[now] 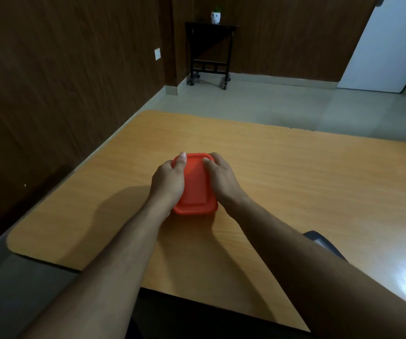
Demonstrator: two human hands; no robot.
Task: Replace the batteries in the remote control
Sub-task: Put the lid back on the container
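The box (195,184) sits on the table (295,182), left of the table's centre and toward its near half. The left hand (168,182) lies against the box's left side, thumb on the lid near the far-left corner. The right hand (221,178) lies against the box's right side, thumb on the lid near the far-right corner. Both forearms reach in from the near edge. An armrest (324,243) shows at the right forearm's right side, over the table's near part. Beyond the table's far edge lies the floor (258,104). A stand (209,52) is at the far wall, in the corner, with a pot (215,17) on top. A door (390,45) is far right. A wall plate (157,53) is on the left wall.
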